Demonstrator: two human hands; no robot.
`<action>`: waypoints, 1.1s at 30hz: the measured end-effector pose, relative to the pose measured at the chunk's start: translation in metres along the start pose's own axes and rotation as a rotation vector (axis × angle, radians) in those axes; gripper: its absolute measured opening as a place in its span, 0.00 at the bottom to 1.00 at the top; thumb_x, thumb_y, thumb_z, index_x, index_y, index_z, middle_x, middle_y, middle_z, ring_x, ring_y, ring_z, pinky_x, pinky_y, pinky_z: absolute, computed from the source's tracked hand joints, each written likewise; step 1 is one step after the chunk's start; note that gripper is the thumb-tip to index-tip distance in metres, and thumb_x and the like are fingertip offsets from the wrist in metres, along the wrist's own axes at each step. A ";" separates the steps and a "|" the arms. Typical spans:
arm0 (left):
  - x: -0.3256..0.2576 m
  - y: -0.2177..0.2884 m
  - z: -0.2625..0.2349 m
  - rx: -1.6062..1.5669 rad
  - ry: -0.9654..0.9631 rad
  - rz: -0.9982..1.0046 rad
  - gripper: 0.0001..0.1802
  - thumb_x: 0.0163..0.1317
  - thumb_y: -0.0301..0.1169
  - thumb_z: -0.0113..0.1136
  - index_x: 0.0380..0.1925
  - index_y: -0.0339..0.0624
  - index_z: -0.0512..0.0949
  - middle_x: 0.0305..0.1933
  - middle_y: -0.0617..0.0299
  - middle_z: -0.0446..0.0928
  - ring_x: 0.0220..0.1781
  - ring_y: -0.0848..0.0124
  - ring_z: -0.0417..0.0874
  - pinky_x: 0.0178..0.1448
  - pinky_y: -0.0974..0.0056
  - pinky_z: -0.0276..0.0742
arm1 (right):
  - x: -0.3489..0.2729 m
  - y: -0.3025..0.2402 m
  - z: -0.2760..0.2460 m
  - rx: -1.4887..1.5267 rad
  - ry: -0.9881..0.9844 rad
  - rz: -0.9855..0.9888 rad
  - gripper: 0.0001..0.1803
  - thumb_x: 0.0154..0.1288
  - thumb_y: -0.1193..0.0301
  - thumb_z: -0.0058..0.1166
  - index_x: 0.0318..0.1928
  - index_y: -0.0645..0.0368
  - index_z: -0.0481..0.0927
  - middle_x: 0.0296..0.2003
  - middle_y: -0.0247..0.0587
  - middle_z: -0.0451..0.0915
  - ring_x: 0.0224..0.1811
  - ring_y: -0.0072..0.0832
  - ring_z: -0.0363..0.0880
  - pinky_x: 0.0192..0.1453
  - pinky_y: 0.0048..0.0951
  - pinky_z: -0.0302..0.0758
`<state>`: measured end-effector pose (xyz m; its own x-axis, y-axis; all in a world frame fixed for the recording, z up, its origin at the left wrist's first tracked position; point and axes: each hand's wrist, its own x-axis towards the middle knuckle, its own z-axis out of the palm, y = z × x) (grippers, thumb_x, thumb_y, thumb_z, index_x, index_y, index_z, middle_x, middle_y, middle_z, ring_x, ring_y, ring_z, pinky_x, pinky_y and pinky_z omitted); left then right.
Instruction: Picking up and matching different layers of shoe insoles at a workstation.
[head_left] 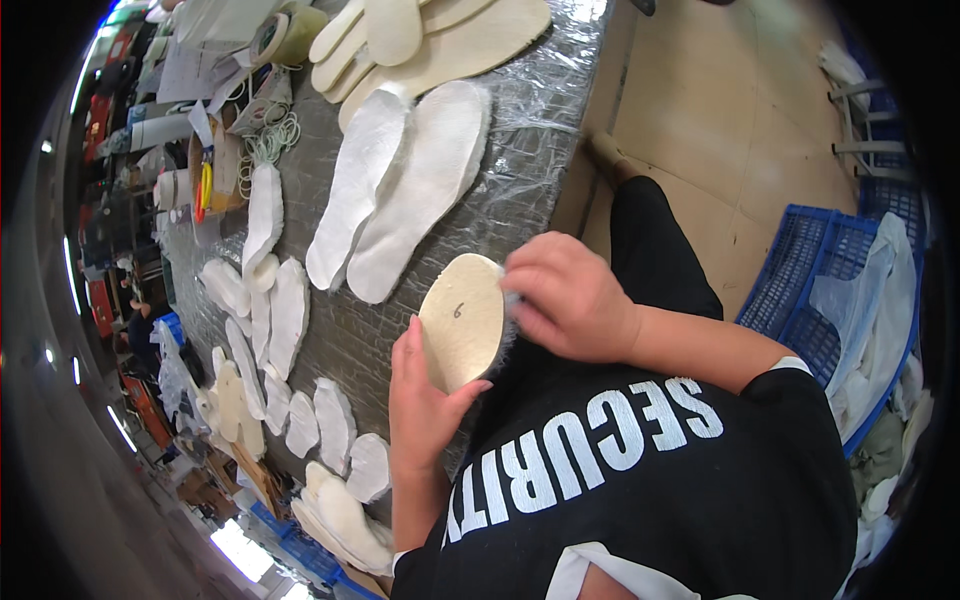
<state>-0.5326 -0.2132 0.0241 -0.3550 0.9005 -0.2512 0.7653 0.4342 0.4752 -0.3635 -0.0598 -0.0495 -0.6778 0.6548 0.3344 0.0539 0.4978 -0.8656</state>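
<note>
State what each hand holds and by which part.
Left hand cups the round beige insole piece by its lower edge; right hand pinches its fuzzy upper right edge with the fingers.

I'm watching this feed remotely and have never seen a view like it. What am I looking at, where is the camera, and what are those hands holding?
There is no machine here: a person works with two bare hands. The one picture comes from a fisheye camera worn on the head, looking down, so straight edges bend near the rim and the person's own black shirt fills the bottom.

The left hand grips a tan insole from below. The right hand rests on the insole's upper right edge, where white fluff shows; what its fingers pinch is hidden.

The table is covered in clear plastic film. On it lie two long white fleecy insoles, a stack of cream insoles beyond them, and many smaller white pieces along the left. A blue crate with white material stands on the floor to the right.
</note>
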 end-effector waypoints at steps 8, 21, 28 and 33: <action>-0.006 -0.012 -0.013 -0.133 0.072 -0.008 0.49 0.40 0.33 0.77 0.64 0.32 0.62 0.60 0.46 0.66 0.55 0.55 0.75 0.55 0.58 0.75 | 0.006 -0.003 0.017 -0.290 -0.342 -0.162 0.34 0.53 0.59 0.64 0.60 0.56 0.71 0.63 0.43 0.67 0.71 0.37 0.58 0.74 0.49 0.47; -0.017 -0.022 -0.022 -0.331 0.097 -0.201 0.05 0.55 0.21 0.61 0.33 0.33 0.78 0.29 0.54 0.79 0.30 0.66 0.82 0.36 0.66 0.76 | 0.017 -0.014 0.008 -0.361 -0.416 -0.289 0.34 0.49 0.56 0.66 0.57 0.52 0.73 0.65 0.49 0.65 0.71 0.44 0.59 0.72 0.59 0.43; -0.008 -0.030 -0.025 -0.328 0.140 -0.021 0.04 0.54 0.21 0.60 0.30 0.34 0.77 0.31 0.51 0.78 0.32 0.54 0.80 0.35 0.58 0.76 | 0.061 -0.036 0.020 -0.409 -0.828 -0.306 0.51 0.34 0.54 0.71 0.66 0.35 0.66 0.64 0.43 0.67 0.68 0.39 0.63 0.74 0.62 0.38; -0.006 -0.042 -0.023 -0.393 0.097 -0.046 0.04 0.56 0.24 0.60 0.30 0.36 0.77 0.31 0.51 0.79 0.34 0.53 0.80 0.36 0.57 0.75 | 0.071 -0.042 0.025 -0.461 -0.921 -0.242 0.53 0.30 0.58 0.72 0.65 0.46 0.67 0.56 0.40 0.71 0.62 0.36 0.68 0.73 0.61 0.42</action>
<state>-0.5746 -0.2366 0.0249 -0.4471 0.8699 -0.2081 0.4903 0.4330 0.7564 -0.4322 -0.0488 0.0009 -0.9918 -0.0789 -0.1002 -0.0148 0.8516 -0.5240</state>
